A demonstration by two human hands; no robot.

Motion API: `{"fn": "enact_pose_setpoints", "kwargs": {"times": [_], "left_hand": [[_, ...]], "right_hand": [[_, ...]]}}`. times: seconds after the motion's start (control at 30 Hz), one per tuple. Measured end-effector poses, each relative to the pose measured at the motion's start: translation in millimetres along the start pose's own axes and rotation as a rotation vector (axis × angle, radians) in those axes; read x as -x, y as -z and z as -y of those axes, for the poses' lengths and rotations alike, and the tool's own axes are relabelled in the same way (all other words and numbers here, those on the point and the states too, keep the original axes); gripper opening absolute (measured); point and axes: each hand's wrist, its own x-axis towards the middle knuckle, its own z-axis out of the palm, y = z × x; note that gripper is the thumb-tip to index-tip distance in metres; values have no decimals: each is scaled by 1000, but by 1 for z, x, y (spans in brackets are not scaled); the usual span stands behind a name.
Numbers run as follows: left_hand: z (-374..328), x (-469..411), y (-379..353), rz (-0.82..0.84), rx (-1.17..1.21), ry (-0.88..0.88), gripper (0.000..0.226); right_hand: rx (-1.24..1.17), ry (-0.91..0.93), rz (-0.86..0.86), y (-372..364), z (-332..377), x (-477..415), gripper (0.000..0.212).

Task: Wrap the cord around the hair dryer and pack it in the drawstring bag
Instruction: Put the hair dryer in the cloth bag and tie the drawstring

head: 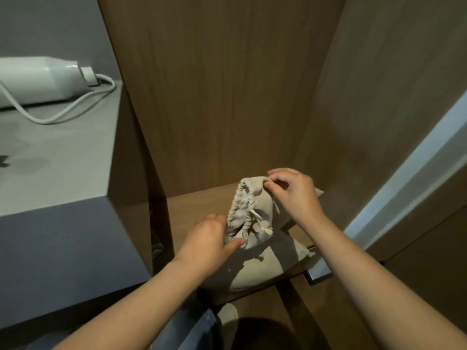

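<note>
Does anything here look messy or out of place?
Mainly the hair dryer: it lies on the grey counter with its cord sprawled in a loose loop, unwrapped. The left hand and right hand grip the bunched drawstring bag.

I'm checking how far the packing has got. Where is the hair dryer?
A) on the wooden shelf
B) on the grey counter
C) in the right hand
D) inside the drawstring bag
B: the hair dryer lies on the grey counter, its cord loose beside it, while the left hand and right hand both hold the drawstring bag.
</note>
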Motion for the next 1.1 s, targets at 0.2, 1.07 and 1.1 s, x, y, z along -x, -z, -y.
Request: {"fn": "enact_pose_setpoints", "kwargs": {"times": [0.2, 1.07, 1.1], "left_hand": [[-6, -6, 5, -51, 84, 5, 33], [2, -45, 16, -235, 173, 11, 20], [2, -48, 15, -245, 140, 11, 21]], "right_hand": [[-47, -68, -66, 2, -1, 10, 8], [-37, -587, 294, -11, -111, 57, 32], [-1, -613, 348, -19, -123, 62, 31]]}}
